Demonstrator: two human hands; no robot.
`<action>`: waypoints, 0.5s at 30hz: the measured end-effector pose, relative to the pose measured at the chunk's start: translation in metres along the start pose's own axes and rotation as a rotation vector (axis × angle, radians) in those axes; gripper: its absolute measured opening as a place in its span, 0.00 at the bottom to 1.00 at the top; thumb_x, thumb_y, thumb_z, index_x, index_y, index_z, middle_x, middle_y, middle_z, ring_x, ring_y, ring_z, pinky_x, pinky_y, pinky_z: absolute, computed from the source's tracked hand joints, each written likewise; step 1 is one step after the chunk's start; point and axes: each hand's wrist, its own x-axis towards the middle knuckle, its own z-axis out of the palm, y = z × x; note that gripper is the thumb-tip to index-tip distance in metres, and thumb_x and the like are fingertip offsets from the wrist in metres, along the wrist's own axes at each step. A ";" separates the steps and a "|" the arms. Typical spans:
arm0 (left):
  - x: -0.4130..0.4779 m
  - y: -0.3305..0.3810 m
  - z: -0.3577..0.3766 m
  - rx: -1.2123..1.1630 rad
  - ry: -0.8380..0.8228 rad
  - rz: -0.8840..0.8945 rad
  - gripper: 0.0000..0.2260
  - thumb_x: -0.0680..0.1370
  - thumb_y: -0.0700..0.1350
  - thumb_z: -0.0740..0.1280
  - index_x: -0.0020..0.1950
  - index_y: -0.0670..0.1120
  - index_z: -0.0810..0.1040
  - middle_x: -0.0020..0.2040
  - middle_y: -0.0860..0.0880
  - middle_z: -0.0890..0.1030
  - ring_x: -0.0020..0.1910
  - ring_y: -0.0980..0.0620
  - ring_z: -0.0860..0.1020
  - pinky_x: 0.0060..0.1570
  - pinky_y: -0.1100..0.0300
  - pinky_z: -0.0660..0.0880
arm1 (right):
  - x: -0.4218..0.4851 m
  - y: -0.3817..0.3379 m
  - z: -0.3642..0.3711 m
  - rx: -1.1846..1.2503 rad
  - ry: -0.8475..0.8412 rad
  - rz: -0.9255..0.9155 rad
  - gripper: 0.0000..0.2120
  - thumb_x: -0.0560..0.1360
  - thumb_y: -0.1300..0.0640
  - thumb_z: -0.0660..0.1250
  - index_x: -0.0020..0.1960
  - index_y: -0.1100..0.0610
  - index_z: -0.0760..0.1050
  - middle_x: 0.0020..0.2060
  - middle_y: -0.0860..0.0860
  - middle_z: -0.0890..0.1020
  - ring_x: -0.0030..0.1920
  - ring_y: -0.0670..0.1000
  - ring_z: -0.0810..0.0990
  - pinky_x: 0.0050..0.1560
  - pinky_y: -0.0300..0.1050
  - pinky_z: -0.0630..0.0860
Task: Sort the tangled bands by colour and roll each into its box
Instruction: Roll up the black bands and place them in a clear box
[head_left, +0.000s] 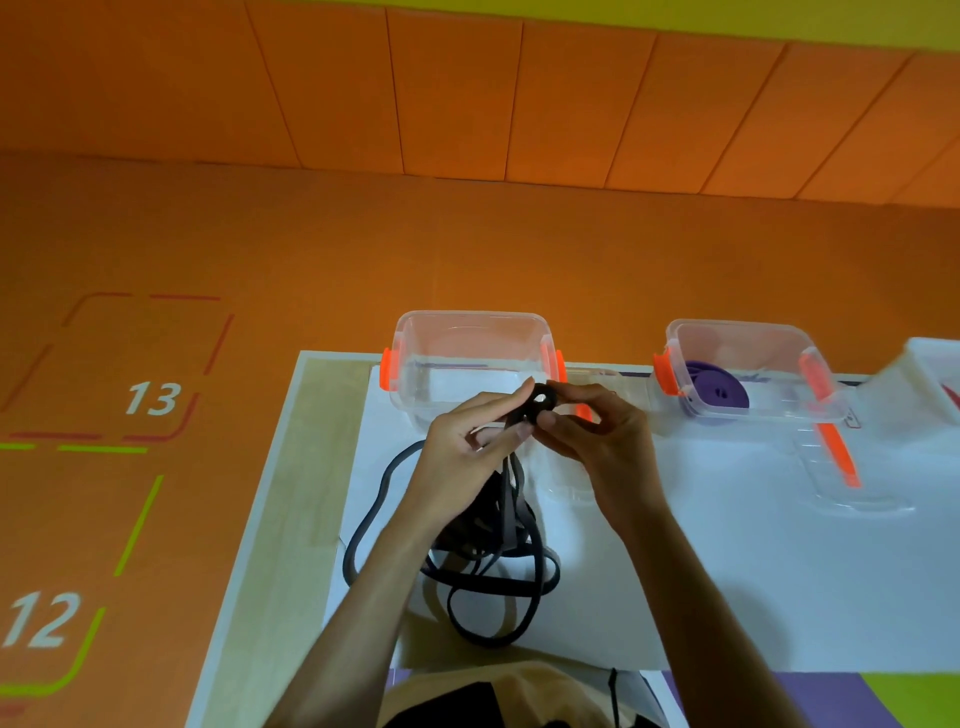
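Two hands are held close together at the centre of the frame. A small black coil (544, 404) is pinched by the fingertips of the right hand (602, 436), and the strap feeding into it is pinched and guided by the left hand (470, 441). From the coil the black band (493, 561) drops between the wrists into a loose heap of dark loops on the table (727, 571), at lower centre. Whether one band or several lie in that heap cannot be told. Just behind the hands an empty box (415, 338) of clear plastic with orange clips is seen. To the right of it, a purple roll (719, 395) is already lodged in a second box (748, 332), with a clear lid (852, 493) laid flat in front of it. Part of a third container (930, 364) is cut off at the right edge. The step in hand is judged to be the rolling of the black band, barely started, since most of its length lies unwound. For the next move, more strap must be drawn up free of the loops and wound on under even tension, so that the coil is kept tight before it is set into the empty box.
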 end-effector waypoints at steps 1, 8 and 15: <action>0.001 0.000 -0.001 0.014 -0.012 0.003 0.19 0.82 0.46 0.73 0.72 0.56 0.80 0.63 0.56 0.84 0.64 0.56 0.82 0.59 0.70 0.75 | 0.001 0.000 0.000 -0.005 0.003 -0.001 0.17 0.72 0.63 0.76 0.58 0.67 0.81 0.54 0.58 0.88 0.54 0.61 0.88 0.54 0.53 0.86; 0.006 -0.002 -0.003 0.041 -0.023 0.001 0.18 0.82 0.46 0.73 0.72 0.55 0.81 0.61 0.55 0.84 0.65 0.54 0.81 0.61 0.67 0.76 | 0.002 0.003 0.001 -0.042 0.029 -0.021 0.17 0.71 0.61 0.77 0.58 0.66 0.82 0.53 0.56 0.88 0.54 0.59 0.88 0.53 0.50 0.85; 0.007 -0.006 0.001 0.141 0.021 0.049 0.16 0.84 0.43 0.70 0.68 0.60 0.83 0.59 0.57 0.85 0.61 0.53 0.83 0.60 0.60 0.79 | 0.011 -0.006 -0.005 -0.278 0.027 -0.029 0.12 0.72 0.51 0.77 0.50 0.57 0.85 0.47 0.51 0.89 0.49 0.50 0.88 0.46 0.39 0.82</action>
